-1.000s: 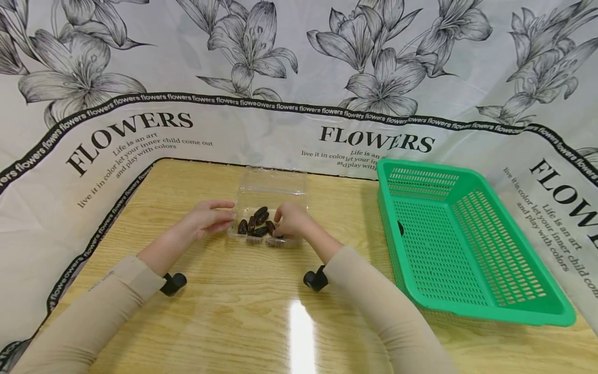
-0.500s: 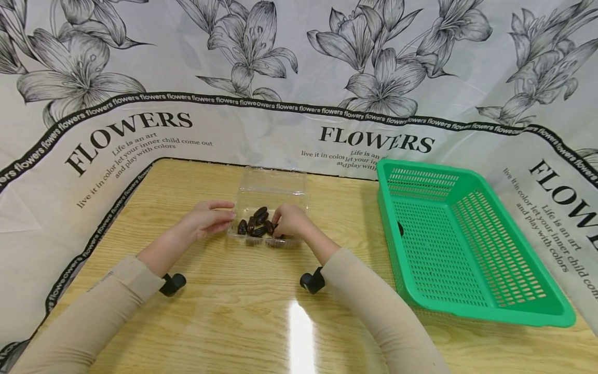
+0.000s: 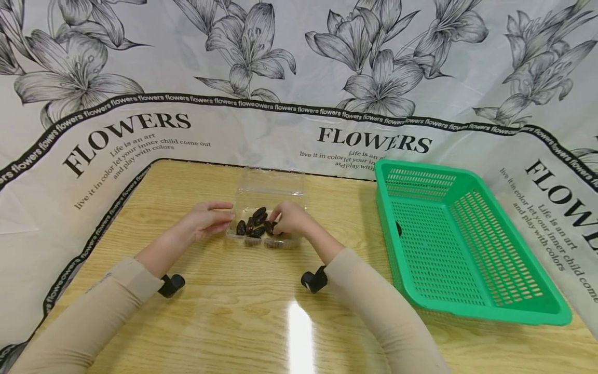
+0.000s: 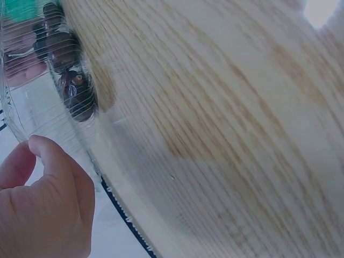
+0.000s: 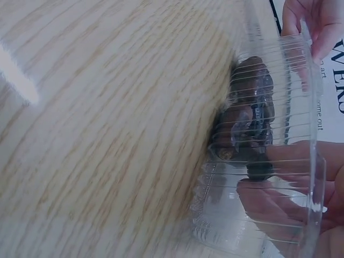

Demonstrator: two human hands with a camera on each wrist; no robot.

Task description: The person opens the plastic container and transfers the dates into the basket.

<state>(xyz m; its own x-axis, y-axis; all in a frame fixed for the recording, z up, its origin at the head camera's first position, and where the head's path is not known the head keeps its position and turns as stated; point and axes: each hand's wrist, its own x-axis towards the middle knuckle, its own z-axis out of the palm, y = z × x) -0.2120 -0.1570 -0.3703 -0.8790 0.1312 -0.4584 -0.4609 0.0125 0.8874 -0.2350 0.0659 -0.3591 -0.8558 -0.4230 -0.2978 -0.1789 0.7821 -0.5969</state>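
Observation:
A clear plastic clamshell box [image 3: 280,200] lies on the table with its lid folded back. Several dark brown dates [image 3: 258,215] are gathered in its left and middle part. At the box's left side, my left hand [image 3: 205,221] pinches the rim between thumb and finger, as the left wrist view shows close up. My right hand [image 3: 293,221] reaches down into the right part of the box. Through the clear wall in the right wrist view, its finger and thumb pinch a date [image 5: 259,171] beside the others. The front wall partly blurs these fingers.
A green plastic basket [image 3: 406,270] with slotted walls stands at the right of the wooden table [image 3: 224,322]. A white flower-printed cloth [image 3: 280,127] hangs behind and along the sides. Black wrist cameras [image 3: 314,279] jut out below both wrists.
My right fingertips have shifted slightly left among the dates, and the date at them has turned a little. The left hand keeps its place on the rim.

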